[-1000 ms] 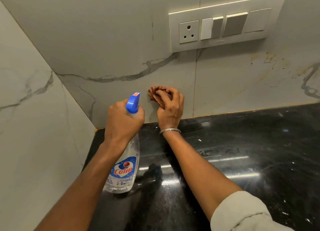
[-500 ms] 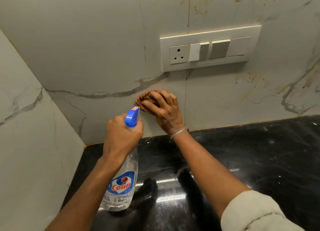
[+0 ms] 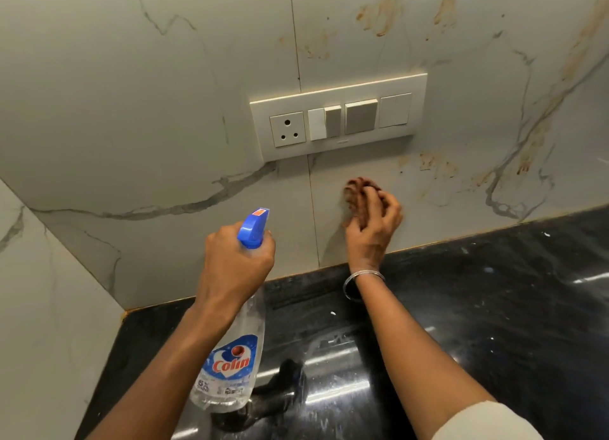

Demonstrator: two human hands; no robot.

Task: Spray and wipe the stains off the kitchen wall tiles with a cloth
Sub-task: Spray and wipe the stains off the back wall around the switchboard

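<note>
we are in the wiping step. our right hand [image 3: 372, 232] presses a crumpled brown cloth [image 3: 353, 192] against the wall tiles [image 3: 164, 110], just below the switch plate [image 3: 339, 88] and a little above the back edge of the black counter [image 3: 494, 307]. its fingers are curled and clamped on the cloth. our left hand [image 3: 237, 265] grips the neck of the spray bottle [image 3: 230, 367] with fingers closed around it, near the back left corner of the counter, nozzle toward the wall. orange-brown stains [image 3: 431, 164] show to the right of the cloth and above the switch plate. we judge that the next move calls for carrying the cloth right onto them, perhaps after a fresh spray, and keeping liquid off the socket.
</note>
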